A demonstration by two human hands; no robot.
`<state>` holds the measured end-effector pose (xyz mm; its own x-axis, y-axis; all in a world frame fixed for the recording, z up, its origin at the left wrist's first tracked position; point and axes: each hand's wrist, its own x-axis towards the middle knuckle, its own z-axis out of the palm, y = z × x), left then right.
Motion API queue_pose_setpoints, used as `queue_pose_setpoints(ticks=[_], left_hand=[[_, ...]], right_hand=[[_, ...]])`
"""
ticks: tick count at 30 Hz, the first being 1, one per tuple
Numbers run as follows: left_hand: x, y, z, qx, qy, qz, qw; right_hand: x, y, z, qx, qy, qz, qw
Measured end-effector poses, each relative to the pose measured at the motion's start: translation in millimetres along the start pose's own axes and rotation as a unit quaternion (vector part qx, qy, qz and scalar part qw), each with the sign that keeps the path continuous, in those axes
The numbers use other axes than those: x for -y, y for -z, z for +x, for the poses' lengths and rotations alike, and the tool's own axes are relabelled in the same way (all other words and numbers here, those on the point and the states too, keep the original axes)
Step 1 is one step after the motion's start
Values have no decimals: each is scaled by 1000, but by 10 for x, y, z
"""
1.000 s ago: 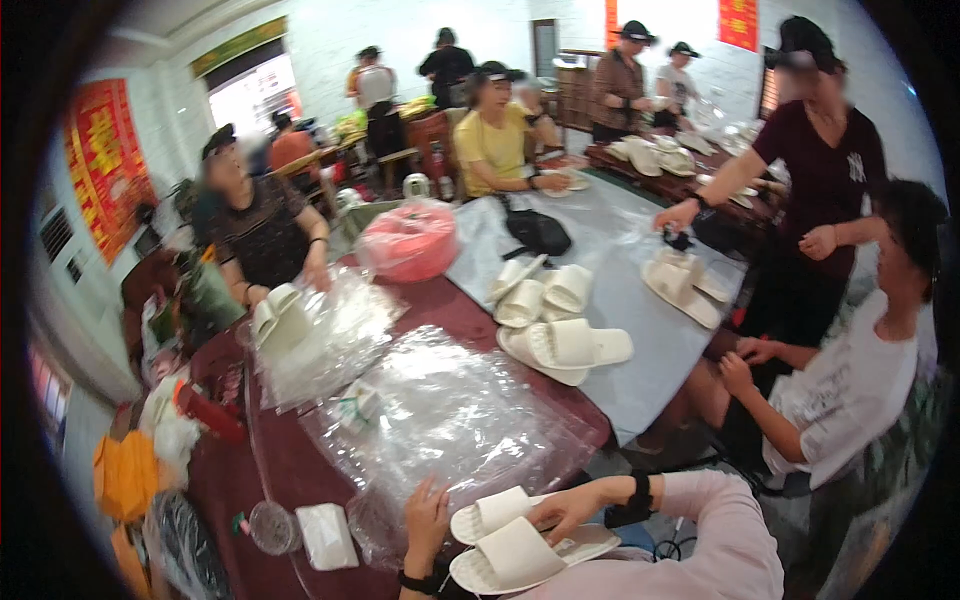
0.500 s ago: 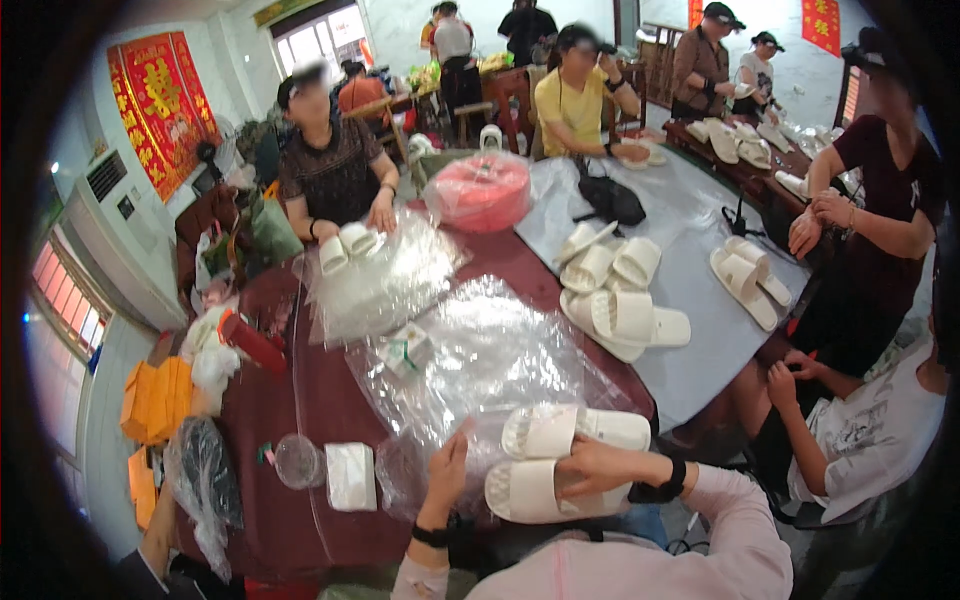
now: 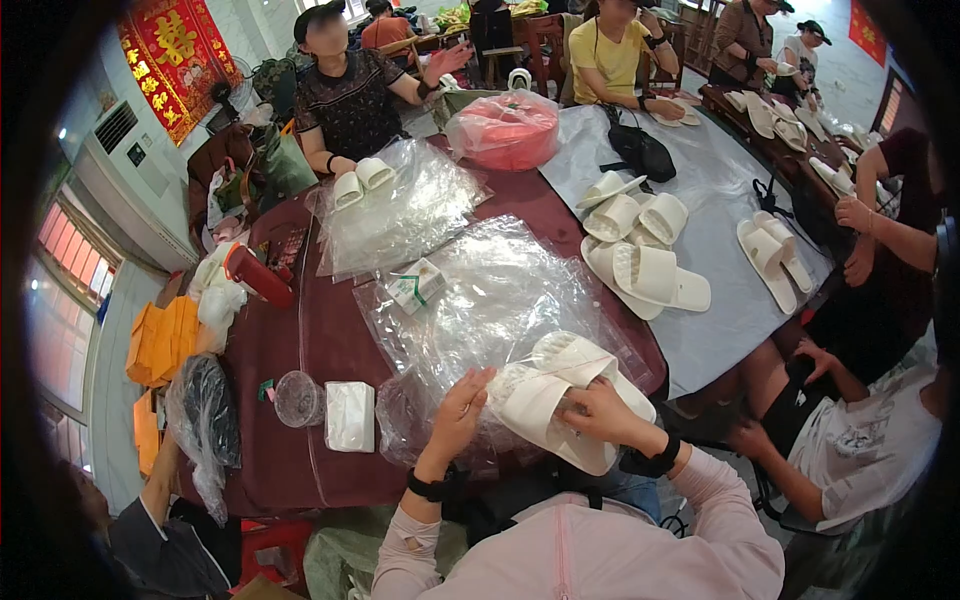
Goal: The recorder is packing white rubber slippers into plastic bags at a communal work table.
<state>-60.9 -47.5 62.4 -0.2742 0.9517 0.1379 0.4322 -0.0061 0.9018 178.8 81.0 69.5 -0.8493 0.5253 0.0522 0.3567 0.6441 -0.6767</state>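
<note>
A pair of white slide slippers sits side by side at the table's near edge, one slipper point(image 3: 532, 408) closer to me and the other point(image 3: 572, 358) just beyond it. My right hand point(image 3: 604, 412) is closed on the pair, its fingers at the openings behind the straps. Beside the left ends of the slippers, my left hand point(image 3: 456, 418) has its fingers stretched out and holds nothing. Clear plastic bags point(image 3: 490, 290) lie flat under and beyond the slippers, with a small white-and-green packet point(image 3: 416, 287) on top.
A stack of white slippers point(image 3: 648, 275) and another pair point(image 3: 770, 262) lie on the grey sheet at right. A pink wrapped roll point(image 3: 505, 130), red cylinder point(image 3: 258, 275), clear cup point(image 3: 299, 398) and tissue pack point(image 3: 350, 417) stand around. Several people surround the table.
The slippers have tilted, their left ends rising and swinging away from me. My left hand has moved slightly up beside them. The person across has raised a hand. My view has shifted downward.
</note>
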Motion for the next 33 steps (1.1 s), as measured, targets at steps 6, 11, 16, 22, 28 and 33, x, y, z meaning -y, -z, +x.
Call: queue_pose_setpoints(ticks=[6, 11, 16, 22, 28, 33], left_hand=[[-3, -28, 44, 3, -24, 1, 1000], [-142, -44, 11, -27, -54, 106, 992], [-78, -76, -21, -49, -106, 247, 962], [-139, -174, -75, -132, -148, 374, 906], [-140, -201, -95, -45, -120, 435, 891], [-4, -239, -139, -68, -114, 404, 905]], right_hand=[[49, -42, -6, -55, -65, -27, 996], [126, -145, 13, -96, 14, -81, 992], [80, -168, -18, -92, 48, -117, 988], [-29, -264, -42, -42, -19, -74, 996], [-36, -248, -18, -33, -7, -112, 993], [-22, -253, -17, -61, 8, -40, 997]])
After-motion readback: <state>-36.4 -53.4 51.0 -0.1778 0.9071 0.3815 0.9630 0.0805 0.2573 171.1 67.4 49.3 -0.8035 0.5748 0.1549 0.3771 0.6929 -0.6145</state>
